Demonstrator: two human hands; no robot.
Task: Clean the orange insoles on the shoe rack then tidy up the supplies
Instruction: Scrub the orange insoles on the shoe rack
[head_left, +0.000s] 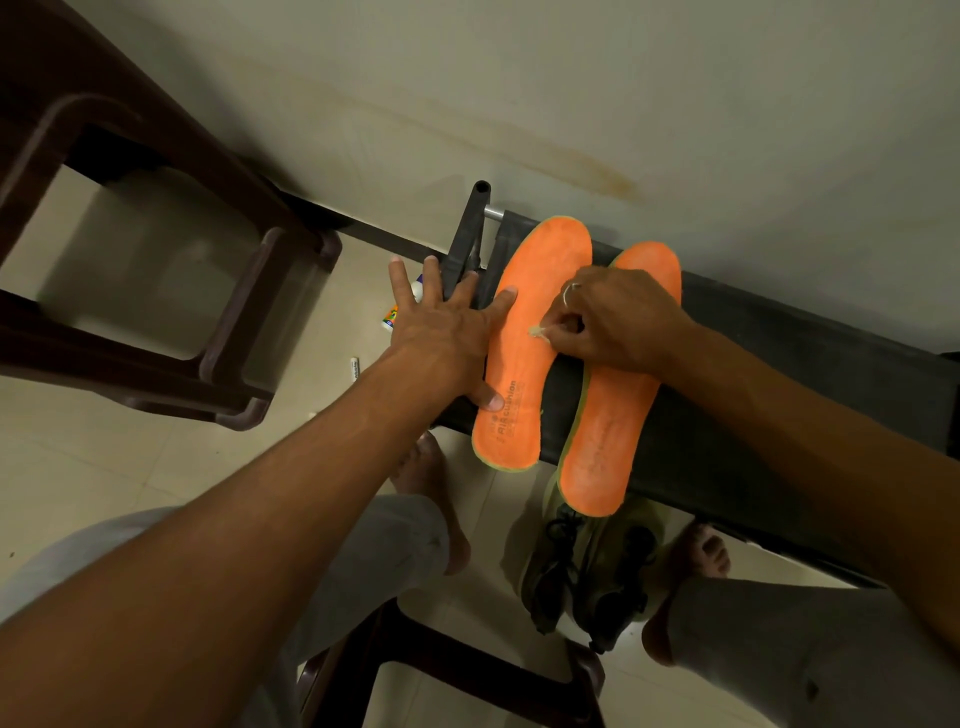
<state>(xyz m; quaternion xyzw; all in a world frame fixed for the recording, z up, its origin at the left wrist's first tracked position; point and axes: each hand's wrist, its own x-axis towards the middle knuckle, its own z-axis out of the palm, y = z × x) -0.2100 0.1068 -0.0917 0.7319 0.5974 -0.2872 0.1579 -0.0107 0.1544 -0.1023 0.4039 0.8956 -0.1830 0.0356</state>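
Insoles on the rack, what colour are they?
The insoles are bright orange with thin greenish edges, clearest in head view.

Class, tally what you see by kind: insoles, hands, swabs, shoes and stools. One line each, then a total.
Insoles: 2, left insole, right insole
Hands: 2, left hand, right hand
Swabs: 1, swab pinched by right hand
Shoes: 2, left shoe, right shoe
Stools: 2, far stool, near stool
Total: 9
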